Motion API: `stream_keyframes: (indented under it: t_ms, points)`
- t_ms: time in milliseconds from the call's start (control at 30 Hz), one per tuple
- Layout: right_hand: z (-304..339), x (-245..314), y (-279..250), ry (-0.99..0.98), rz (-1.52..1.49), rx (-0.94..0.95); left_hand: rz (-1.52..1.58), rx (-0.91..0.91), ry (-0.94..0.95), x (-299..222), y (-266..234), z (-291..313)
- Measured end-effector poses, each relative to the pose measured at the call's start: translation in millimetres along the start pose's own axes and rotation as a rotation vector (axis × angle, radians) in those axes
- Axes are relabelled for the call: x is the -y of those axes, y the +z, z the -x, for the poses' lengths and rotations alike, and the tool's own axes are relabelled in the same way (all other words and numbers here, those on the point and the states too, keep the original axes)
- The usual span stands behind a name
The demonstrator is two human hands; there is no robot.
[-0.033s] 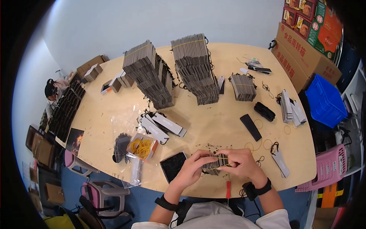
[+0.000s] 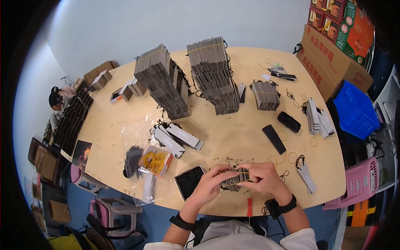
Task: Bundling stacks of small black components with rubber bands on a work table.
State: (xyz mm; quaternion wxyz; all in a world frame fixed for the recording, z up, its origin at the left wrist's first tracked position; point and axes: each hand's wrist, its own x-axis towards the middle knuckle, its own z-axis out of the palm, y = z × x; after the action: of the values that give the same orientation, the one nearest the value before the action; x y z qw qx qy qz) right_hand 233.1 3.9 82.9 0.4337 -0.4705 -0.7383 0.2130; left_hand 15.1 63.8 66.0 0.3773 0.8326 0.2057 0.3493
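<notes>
Head view: the left hand [image 2: 209, 184] and right hand [image 2: 263, 178] are both closed around a small stack of grey-brown card tags [image 2: 234, 178], held just above the near edge of the round pale wooden desk [image 2: 125, 125]. A thin yellow rubber band [image 2: 241, 172] appears to cross the stack, so this bundle looks partly bound. Well beyond the hands stand two tall piles of banded tag bundles [image 2: 189, 79], likely work finished; loose tags lie left of the left hand. The fingertips under the stack are hidden, and the band's wraps are too small to count.
</notes>
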Motion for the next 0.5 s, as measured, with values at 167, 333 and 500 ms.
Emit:
stream_keyframes:
  t_ms: [167, 333, 500]
  points:
    - [-0.8, -1.5, -0.2, -0.019, -0.015, -0.01, -0.18, -0.115, 0.065, 4.0, 8.1, 8.9]
    - [-0.2, -3.4, 0.9, -0.043, -0.037, -0.014, -0.253, -0.179, 0.068, 1.0, 9.0, 8.2]
    - [0.7, -3.5, 0.7, -0.038, -0.031, -0.005, -0.069, -0.116, 0.004, 1.1, 3.1, 2.1]
